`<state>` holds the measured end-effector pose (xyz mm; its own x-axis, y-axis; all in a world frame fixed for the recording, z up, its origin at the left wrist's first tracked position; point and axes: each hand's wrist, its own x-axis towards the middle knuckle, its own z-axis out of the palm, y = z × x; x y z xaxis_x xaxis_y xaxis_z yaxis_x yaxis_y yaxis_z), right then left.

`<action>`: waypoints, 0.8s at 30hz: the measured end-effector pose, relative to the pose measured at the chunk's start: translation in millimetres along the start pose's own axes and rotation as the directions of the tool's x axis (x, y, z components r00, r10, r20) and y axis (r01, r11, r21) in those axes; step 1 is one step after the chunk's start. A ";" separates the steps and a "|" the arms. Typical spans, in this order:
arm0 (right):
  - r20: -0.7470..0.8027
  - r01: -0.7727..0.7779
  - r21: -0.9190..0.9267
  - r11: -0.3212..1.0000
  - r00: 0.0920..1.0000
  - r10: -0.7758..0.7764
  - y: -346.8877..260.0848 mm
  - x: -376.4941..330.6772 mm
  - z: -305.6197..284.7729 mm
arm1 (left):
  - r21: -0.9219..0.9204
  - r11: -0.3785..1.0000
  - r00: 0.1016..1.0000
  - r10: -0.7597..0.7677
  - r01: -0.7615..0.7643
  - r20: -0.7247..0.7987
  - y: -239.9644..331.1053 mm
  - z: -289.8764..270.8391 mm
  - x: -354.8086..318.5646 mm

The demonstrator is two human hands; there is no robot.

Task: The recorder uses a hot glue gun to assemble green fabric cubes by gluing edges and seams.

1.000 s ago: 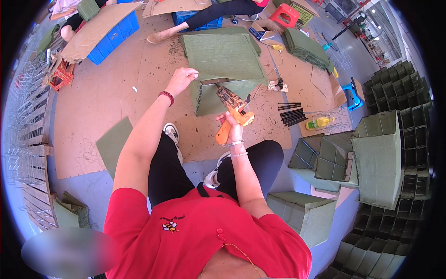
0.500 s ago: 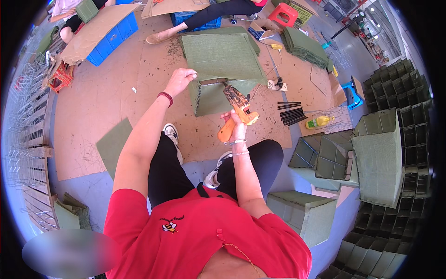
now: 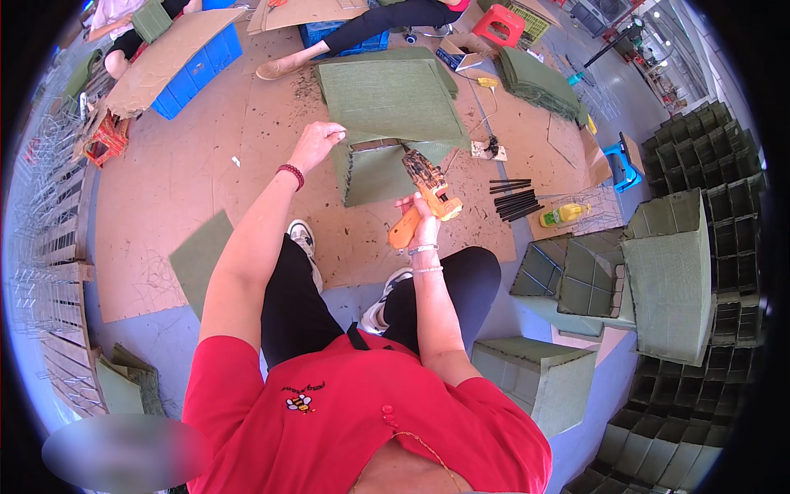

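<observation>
A green fabric panel (image 3: pixel 391 95) lies over a green fabric box (image 3: pixel 374 188) on the floor in front of me, with a gap along their near edge. My left hand (image 3: pixel 317 143) is closed in a pinch at the panel's near left corner. An orange hot glue gun (image 3: pixel 429 183), its front blotched dark, is gripped in my right hand (image 3: pixel 423 219). Its nozzle points away from me and meets the panel's near edge, right of the middle. Whether glue is coming out is too small to tell.
Black glue sticks (image 3: pixel 515 204) and a yellow bottle (image 3: pixel 562 216) lie to the right. Green fabric boxes (image 3: pixel 666 272) are stacked farther right. A flat green sheet (image 3: pixel 200 251) is by my left leg. Beyond the panel sits a person with an outstretched leg (image 3: pixel 354 39).
The glue gun's nozzle has shifted slightly right along the panel's near edge. My left hand keeps its pinch at the corner.
</observation>
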<state>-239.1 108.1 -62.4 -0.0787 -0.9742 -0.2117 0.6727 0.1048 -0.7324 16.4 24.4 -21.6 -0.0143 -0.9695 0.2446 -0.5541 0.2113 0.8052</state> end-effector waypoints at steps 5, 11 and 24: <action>-0.009 -0.007 -0.005 1.000 1.000 0.007 -1.8 -0.3 0.7 | 0.015 0.999 0.999 0.036 -0.036 -0.017 1.3 -0.4 -1.2; -0.014 0.009 -0.004 1.000 1.000 -0.009 -1.5 0.6 -0.9 | 0.001 1.000 1.000 -0.017 0.017 -0.004 2.6 -1.3 -1.5; -0.048 0.070 0.048 0.996 0.997 -0.067 -6.2 7.3 -3.1 | -0.016 0.995 0.995 -0.098 0.099 0.012 6.7 -1.6 -0.3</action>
<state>-246.2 100.9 -61.4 -0.1592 -0.9682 -0.1930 0.7001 0.0271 -0.7136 14.1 26.3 -15.5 0.0305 -0.9870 0.1576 -0.5394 0.1166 0.8339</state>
